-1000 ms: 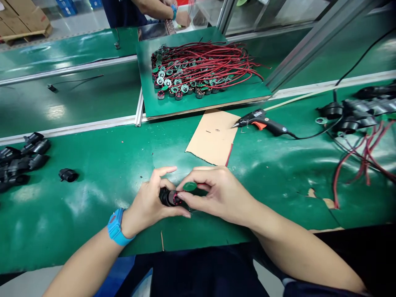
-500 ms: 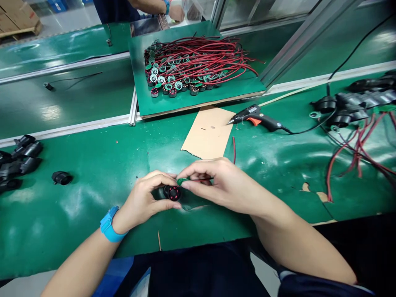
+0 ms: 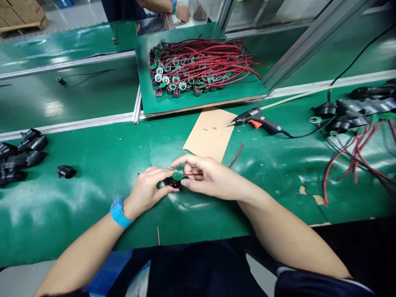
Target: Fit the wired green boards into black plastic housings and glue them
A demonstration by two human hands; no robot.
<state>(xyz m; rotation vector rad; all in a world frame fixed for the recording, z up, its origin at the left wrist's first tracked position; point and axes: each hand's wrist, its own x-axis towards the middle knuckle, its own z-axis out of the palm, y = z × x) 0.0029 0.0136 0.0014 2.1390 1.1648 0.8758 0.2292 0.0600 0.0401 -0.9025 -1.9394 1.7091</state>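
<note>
My left hand (image 3: 147, 186) is closed around a small black cylindrical part (image 3: 175, 184), whose open end shows reddish spots. Over that end sits a small round green circuit board (image 3: 177, 176), tilted. Whether it is seated in the part I cannot tell. My right hand (image 3: 212, 178) has its thumb at the board's edge and its index finger raised off it. Its other fingers curl around the board's red wire (image 3: 193, 175), and the wire's loose end comes out behind the hand.
A raised green board (image 3: 185, 105) bears many wired circuit boards (image 3: 176, 78). A glue gun (image 3: 258, 120) lies by a cardboard sheet (image 3: 210, 138). Black housings (image 3: 23, 154) are heaped at left, with one apart (image 3: 66, 171); more parts and wires (image 3: 343, 111) lie right. A co-worker's hand (image 3: 182, 13) shows beyond.
The green board has moved from beside the black part to over its open end. My right index finger has lifted off the board. The view has shifted slightly.
</note>
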